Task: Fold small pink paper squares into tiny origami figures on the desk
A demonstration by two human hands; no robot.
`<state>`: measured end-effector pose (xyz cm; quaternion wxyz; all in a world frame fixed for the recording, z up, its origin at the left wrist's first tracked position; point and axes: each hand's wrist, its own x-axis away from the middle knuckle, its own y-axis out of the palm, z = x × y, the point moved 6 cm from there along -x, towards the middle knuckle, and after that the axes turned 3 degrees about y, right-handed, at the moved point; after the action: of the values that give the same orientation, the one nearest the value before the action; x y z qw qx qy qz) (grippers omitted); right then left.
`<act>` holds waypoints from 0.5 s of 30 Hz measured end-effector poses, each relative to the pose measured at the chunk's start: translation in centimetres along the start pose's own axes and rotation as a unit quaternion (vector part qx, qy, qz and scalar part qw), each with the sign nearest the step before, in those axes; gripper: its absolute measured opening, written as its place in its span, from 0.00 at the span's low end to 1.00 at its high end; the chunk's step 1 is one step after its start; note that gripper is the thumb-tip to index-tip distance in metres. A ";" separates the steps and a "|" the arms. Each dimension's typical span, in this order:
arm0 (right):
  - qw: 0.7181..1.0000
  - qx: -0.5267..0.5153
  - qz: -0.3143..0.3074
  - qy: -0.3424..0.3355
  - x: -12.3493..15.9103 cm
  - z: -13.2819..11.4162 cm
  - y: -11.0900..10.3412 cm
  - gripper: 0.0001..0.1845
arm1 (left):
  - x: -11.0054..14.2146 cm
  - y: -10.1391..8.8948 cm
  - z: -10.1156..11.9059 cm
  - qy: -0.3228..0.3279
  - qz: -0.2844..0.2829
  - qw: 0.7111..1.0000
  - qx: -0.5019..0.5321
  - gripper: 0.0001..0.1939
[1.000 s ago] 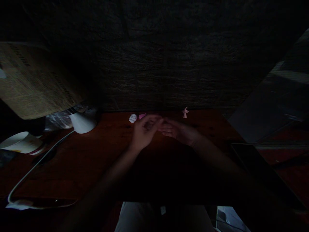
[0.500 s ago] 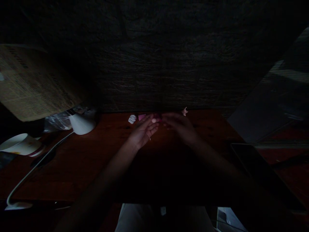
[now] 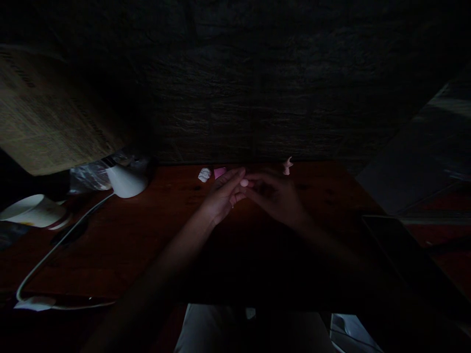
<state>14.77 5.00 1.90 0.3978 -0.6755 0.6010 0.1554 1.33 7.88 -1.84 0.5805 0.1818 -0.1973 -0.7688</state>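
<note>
A small pale pink ball point(image 3: 244, 183), smooth like modelling clay, sits between the fingertips of both hands. My left hand point(image 3: 221, 197) is partly curled under and beside it, thumb against the ball's left side. From the right, my right hand point(image 3: 275, 193) has its thumb and forefinger closed on the ball; its other fingers are dim. Just behind my left hand lies a flat pink piece point(image 3: 220, 172), with a crumpled white lump point(image 3: 204, 174) left of it. A small pale pink forked figure point(image 3: 287, 166) stands at the wall, beyond my right hand.
The dark wooden table point(image 3: 147, 235) meets a brick wall point(image 3: 235, 113). At left are a white lamp point(image 3: 127, 181) with its cord, a paper cup point(image 3: 35, 211) on its side and a cardboard box point(image 3: 55, 113). A dark flat slab point(image 3: 390, 245) lies at right.
My right hand has come left, and its fingertips now meet the ball, which lay on my left fingers before. My left thumb has closed in toward it. The view has shifted slightly.
</note>
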 end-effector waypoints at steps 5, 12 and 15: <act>0.999 0.042 0.022 0.000 -0.1 -0.3 -0.5 0.06 | 0.3 0.5 0.0 -0.022 -0.007 1.000 0.015 0.09; 0.995 0.065 0.062 0.031 0.0 0.2 -1.1 0.04 | 0.5 0.7 0.3 -0.022 -0.007 1.000 0.007 0.11; 0.996 0.053 0.057 0.033 0.0 -0.1 -1.1 0.06 | 0.4 0.4 0.2 -0.018 0.001 1.000 0.018 0.07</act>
<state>15.73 4.83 2.34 0.4035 -0.6232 0.6585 0.1234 1.44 7.41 -1.48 0.5746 0.1784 -0.2220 -0.7673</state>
